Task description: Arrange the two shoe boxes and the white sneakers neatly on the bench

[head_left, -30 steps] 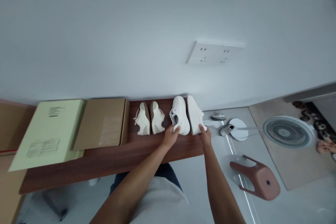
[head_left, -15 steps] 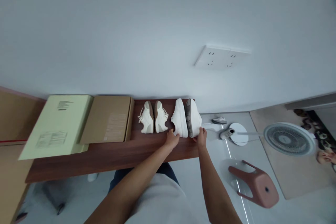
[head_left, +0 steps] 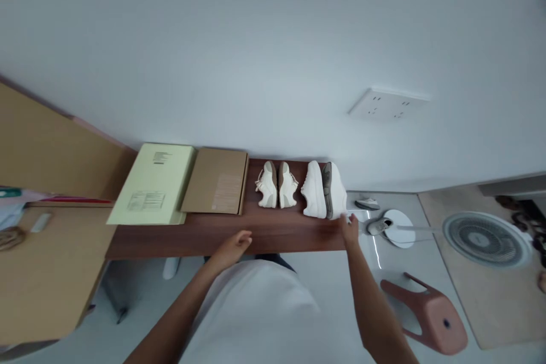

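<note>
A pair of large white sneakers, the left one (head_left: 314,190) and the right one (head_left: 338,190), lies on its sides near the right end of the dark wooden board (head_left: 273,233); a grey sole shows. My right hand (head_left: 350,230) is at the heel of the right sneaker, fingers parted; contact is hard to make out. Off to the left, my left hand (head_left: 234,249) hovers over the board's front edge with loosely bent fingers and nothing in them. Between them, farther back, lie two smaller cream shoes, one (head_left: 268,185) beside the other (head_left: 287,185), brown soles facing.
A brown cardboard box (head_left: 215,182) and a pale green box (head_left: 153,182) occupy the board's left part. At far left stands a light wooden desk (head_left: 46,273). Rightward on the floor are a pink stool (head_left: 443,318), a fan (head_left: 484,239) and loose shoes (head_left: 379,226). A socket plate (head_left: 390,105) is on the wall.
My left hand has let go of the left white sneaker and moved left. My right hand has drawn slightly back from the right sneaker. The view has turned left, showing more desk.
</note>
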A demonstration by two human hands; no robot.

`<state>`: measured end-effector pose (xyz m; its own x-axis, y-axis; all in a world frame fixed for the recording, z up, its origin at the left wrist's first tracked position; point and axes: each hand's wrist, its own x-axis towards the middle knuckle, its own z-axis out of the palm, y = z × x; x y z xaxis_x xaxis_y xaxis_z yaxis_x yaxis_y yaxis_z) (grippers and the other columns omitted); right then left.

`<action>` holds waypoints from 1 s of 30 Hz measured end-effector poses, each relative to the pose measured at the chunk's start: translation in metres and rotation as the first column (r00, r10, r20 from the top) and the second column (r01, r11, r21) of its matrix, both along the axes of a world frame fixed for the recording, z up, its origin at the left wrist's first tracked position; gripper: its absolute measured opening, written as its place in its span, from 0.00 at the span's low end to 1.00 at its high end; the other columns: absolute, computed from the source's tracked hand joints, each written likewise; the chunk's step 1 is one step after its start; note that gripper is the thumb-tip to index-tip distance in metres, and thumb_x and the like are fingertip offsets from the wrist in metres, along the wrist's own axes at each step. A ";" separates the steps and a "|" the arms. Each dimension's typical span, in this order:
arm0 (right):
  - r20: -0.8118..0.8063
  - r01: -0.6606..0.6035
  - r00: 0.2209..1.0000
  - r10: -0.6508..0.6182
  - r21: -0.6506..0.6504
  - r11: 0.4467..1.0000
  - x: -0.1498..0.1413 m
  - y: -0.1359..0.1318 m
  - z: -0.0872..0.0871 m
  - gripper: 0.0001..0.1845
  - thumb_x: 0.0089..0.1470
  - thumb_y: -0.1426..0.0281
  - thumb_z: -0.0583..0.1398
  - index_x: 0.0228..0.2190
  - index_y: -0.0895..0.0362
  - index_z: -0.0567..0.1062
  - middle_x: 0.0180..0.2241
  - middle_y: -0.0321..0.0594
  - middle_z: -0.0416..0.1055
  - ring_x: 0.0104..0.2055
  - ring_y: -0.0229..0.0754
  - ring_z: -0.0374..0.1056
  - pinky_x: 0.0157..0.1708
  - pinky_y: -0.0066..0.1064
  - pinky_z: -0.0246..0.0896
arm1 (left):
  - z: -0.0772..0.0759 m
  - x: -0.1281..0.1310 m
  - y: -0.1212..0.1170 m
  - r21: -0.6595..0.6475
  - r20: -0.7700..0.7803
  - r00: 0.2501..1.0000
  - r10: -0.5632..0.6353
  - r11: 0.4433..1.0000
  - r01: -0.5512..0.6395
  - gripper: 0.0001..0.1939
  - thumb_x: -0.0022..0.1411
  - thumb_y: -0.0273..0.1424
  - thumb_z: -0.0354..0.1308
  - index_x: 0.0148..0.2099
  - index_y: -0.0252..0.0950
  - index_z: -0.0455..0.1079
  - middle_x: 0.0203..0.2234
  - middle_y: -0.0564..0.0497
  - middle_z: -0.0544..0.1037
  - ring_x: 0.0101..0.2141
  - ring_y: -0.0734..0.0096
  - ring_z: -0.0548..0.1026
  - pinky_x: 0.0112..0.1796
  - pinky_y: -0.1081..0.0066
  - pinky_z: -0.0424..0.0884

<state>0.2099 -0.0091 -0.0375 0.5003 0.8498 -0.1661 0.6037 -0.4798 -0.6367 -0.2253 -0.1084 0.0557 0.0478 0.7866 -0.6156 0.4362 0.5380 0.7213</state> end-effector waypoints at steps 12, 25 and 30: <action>-0.108 -0.077 0.992 0.072 -0.048 0.996 -0.005 0.041 0.027 0.32 0.48 0.41 0.59 0.27 0.60 0.79 0.24 0.45 0.75 0.35 0.52 0.71 0.35 0.37 0.64 | -0.005 -0.038 -0.035 -0.011 -0.047 0.998 0.047 0.999 -0.048 0.25 0.60 0.48 0.50 0.50 0.38 0.75 0.49 0.42 0.81 0.51 0.54 0.78 0.55 0.58 0.69; 0.173 -0.103 0.980 0.095 0.040 0.994 -0.010 0.041 0.033 0.39 0.56 0.37 0.45 0.27 0.57 0.76 0.28 0.52 0.76 0.38 0.53 0.69 0.38 0.38 0.60 | 0.000 0.009 -0.008 -0.060 -0.016 0.989 -0.147 0.987 0.146 0.25 0.60 0.43 0.52 0.54 0.36 0.73 0.55 0.38 0.78 0.55 0.53 0.76 0.57 0.59 0.67; 0.132 -0.150 0.978 0.162 -0.099 0.984 0.000 0.033 0.023 0.33 0.57 0.40 0.49 0.31 0.55 0.74 0.30 0.47 0.75 0.38 0.51 0.69 0.39 0.36 0.60 | 0.008 0.019 0.000 -0.063 -0.086 0.982 -0.171 0.984 0.166 0.23 0.61 0.42 0.52 0.54 0.38 0.73 0.54 0.40 0.78 0.55 0.53 0.76 0.57 0.59 0.67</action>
<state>0.2100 0.0240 -0.0147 0.3860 0.9045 -0.1815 0.7553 -0.4228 -0.5007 -0.2067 -0.1086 0.0638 0.1186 0.7368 -0.6657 0.5860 0.4893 0.6459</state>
